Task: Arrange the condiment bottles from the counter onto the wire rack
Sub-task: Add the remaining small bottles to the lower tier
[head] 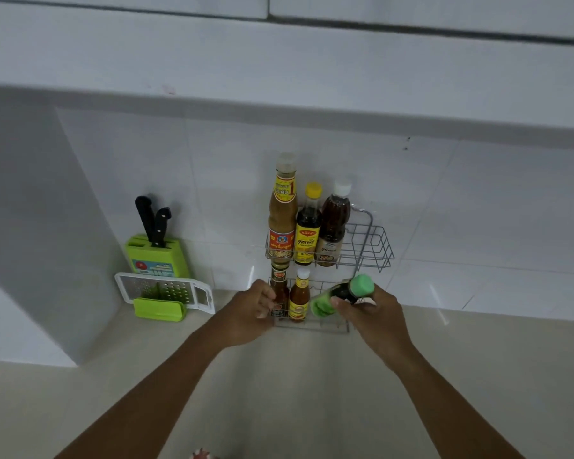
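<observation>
**A green-capped bottle is held by the rack**

A dark bottle with a green cap and green label point(342, 294) is held in the right hand point(376, 321). The bottle is tilted, with its cap up and to the right. The thumb is pressed on its green label and the other fingers are wrapped round behind it, so the fingers are clamped on the bottle. It is held just in front of the right side of the lower shelf of the grey wire rack point(371, 241).

The left hand point(249, 314) is curled beside a dark brown sauce bottle point(279, 293) on the lower shelf. Its fingertips are touching that bottle or the wire; which one cannot be told. Just right of those fingers, a small orange sauce bottle with a white cap point(299, 298) is seen standing.

Above both hands, on the top shelf, three tall bottles are lined up: a tan sauce bottle point(281, 207), a dark bottle with a yellow cap point(309, 223) and a brown bottle with a white cap point(334, 221).
</observation>
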The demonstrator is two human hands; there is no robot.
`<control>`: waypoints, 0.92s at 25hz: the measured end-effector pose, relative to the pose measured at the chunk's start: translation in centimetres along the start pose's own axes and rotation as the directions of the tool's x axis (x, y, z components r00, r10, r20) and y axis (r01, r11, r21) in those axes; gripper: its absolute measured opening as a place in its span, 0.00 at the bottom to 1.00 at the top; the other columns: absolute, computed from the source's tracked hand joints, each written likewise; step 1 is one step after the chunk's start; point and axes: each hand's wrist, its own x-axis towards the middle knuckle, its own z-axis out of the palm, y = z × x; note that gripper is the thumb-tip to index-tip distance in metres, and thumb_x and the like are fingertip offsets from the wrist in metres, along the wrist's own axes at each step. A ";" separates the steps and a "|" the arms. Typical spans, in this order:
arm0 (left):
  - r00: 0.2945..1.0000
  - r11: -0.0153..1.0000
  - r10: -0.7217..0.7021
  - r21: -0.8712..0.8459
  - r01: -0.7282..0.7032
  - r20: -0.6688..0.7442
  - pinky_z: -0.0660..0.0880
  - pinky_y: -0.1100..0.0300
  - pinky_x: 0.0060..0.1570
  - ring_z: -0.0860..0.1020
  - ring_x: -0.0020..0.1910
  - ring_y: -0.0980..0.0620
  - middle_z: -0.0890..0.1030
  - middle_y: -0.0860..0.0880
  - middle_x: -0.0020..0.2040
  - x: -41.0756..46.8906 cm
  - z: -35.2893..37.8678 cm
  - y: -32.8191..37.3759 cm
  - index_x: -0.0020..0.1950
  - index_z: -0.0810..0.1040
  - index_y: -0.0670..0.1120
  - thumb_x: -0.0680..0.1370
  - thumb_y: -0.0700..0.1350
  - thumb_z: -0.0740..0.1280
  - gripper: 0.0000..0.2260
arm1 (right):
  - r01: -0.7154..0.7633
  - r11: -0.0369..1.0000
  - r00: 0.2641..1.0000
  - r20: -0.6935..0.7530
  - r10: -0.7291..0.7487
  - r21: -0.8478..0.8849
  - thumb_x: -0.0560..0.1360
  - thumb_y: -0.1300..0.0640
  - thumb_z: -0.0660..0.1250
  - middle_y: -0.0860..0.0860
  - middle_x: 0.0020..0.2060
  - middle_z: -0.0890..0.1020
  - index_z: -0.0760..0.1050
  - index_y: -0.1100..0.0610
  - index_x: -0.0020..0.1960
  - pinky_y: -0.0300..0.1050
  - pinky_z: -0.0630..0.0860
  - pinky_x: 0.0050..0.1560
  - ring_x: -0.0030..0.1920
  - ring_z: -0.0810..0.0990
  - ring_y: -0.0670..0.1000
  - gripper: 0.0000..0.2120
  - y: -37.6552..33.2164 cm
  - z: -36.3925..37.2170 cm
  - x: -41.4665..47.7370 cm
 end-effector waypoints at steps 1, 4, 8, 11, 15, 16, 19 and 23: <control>0.996 0.998 -0.060 -0.017 0.059 -0.066 0.80 0.48 0.53 0.81 0.50 0.49 0.80 0.49 0.49 0.8 0.2 -1.6 0.49 0.72 0.55 0.73 0.37 0.70 0.14 | 0.001 0.999 0.999 -0.045 -0.003 -0.044 0.69 0.55 0.81 0.44 0.39 0.88 0.83 0.42 0.45 0.32 0.79 0.40 0.41 0.86 0.44 0.11 0.9 0.1 0.7; 0.975 0.977 -0.179 -0.145 0.159 -0.135 0.78 0.53 0.54 0.80 0.55 0.45 0.81 0.42 0.56 3.2 1.4 -5.0 0.49 0.75 0.57 0.75 0.29 0.60 0.21 | -0.007 0.996 0.996 -0.086 -0.001 -0.091 0.67 0.58 0.82 0.43 0.38 0.87 0.82 0.38 0.40 0.38 0.82 0.42 0.42 0.86 0.44 0.16 3.8 1.1 3.1; 0.944 0.909 -0.330 -0.267 0.320 0.009 0.70 0.51 0.68 0.70 0.72 0.44 0.70 0.43 0.73 5.2 3.6 -6.0 0.74 0.66 0.45 0.76 0.31 0.60 0.26 | -0.063 0.994 0.996 -0.076 0.057 -0.089 0.66 0.62 0.81 0.47 0.40 0.86 0.83 0.49 0.45 0.32 0.80 0.42 0.44 0.85 0.48 0.12 6.7 2.8 6.1; 0.932 0.898 -0.361 -0.257 0.358 0.037 0.67 0.52 0.70 0.67 0.74 0.46 0.67 0.46 0.76 5.9 4.8 -5.8 0.78 0.61 0.47 0.69 0.44 0.62 0.36 | -0.097 0.974 0.995 -0.007 0.097 -0.207 0.66 0.62 0.80 0.44 0.41 0.84 0.82 0.51 0.47 0.36 0.77 0.43 0.45 0.83 0.48 0.13 8.0 3.9 8.3; 0.943 0.915 -0.331 -0.227 0.332 0.046 0.71 0.58 0.59 0.75 0.65 0.49 0.77 0.50 0.69 7.0 5.3 -6.2 0.72 0.71 0.54 0.65 0.44 0.59 0.33 | -0.133 0.921 0.983 0.067 0.169 -0.367 0.66 0.59 0.80 0.47 0.47 0.83 0.83 0.56 0.55 0.36 0.73 0.43 0.50 0.82 0.50 0.18 9.8 4.9 10.8; 0.943 0.911 -0.330 -0.245 0.331 0.048 0.71 0.58 0.59 0.76 0.65 0.49 0.77 0.50 0.68 7.2 5.2 -6.3 0.71 0.71 0.54 0.66 0.43 0.60 0.32 | -0.125 0.912 0.981 0.087 0.172 -0.390 0.66 0.58 0.81 0.48 0.47 0.83 0.83 0.56 0.56 0.38 0.74 0.46 0.51 0.82 0.50 0.19 10.2 5.1 11.3; 0.936 0.882 -0.348 -0.320 0.346 0.052 0.70 0.54 0.67 0.72 0.70 0.49 0.73 0.50 0.72 7.2 4.9 -6.5 0.74 0.68 0.49 0.66 0.43 0.62 0.35 | -0.114 0.908 0.973 0.139 0.184 -0.403 0.66 0.59 0.81 0.49 0.47 0.83 0.83 0.56 0.56 0.41 0.74 0.50 0.51 0.81 0.49 0.19 10.7 5.5 11.9; 0.933 0.868 -0.356 -0.351 0.353 0.057 0.68 0.49 0.71 0.68 0.73 0.50 0.70 0.50 0.74 7.2 4.9 -7.0 0.77 0.64 0.49 0.64 0.44 0.61 0.38 | -0.107 0.901 0.963 0.183 0.200 -0.419 0.65 0.59 0.82 0.49 0.49 0.84 0.83 0.56 0.56 0.43 0.75 0.53 0.52 0.81 0.49 0.21 11.4 6.1 12.1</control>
